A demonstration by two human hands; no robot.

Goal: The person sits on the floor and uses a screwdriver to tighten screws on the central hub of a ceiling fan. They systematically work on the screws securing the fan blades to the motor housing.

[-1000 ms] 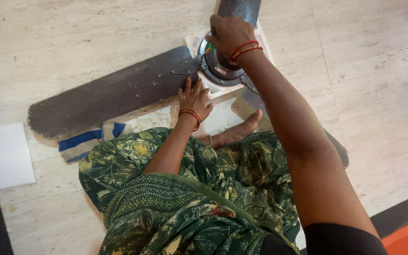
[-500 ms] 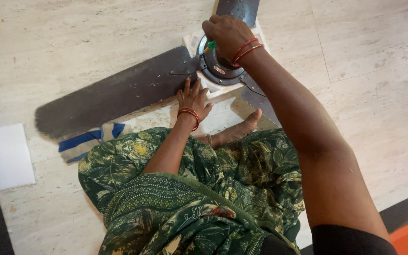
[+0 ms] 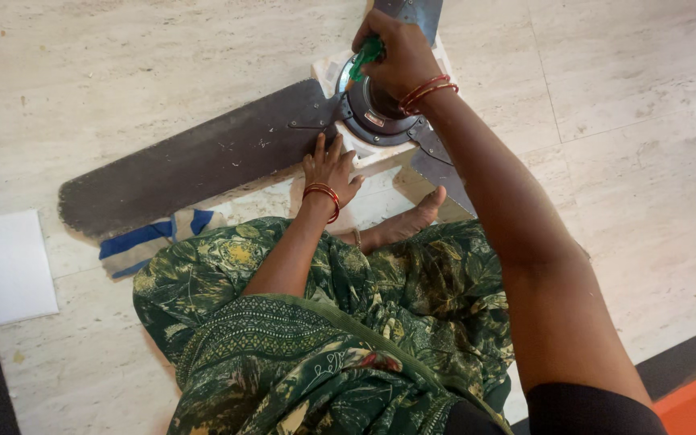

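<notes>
Right hand [image 3: 396, 56] gripped a green tool [image 3: 366, 55] over the fan hub [image 3: 376, 121], left hand [image 3: 329, 165] lay open, flat beside the blade [image 3: 195, 165], striped cloth [image 3: 151, 240] and white pad [image 3: 11, 266] sat nearby

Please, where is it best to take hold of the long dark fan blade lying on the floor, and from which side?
Probably at the narrow inner end of the fan blade, near the motor hub, coming from above: there the left hand already presses flat. The wide outer tip lies flat on the floor, leaving little edge to grasp.
</notes>
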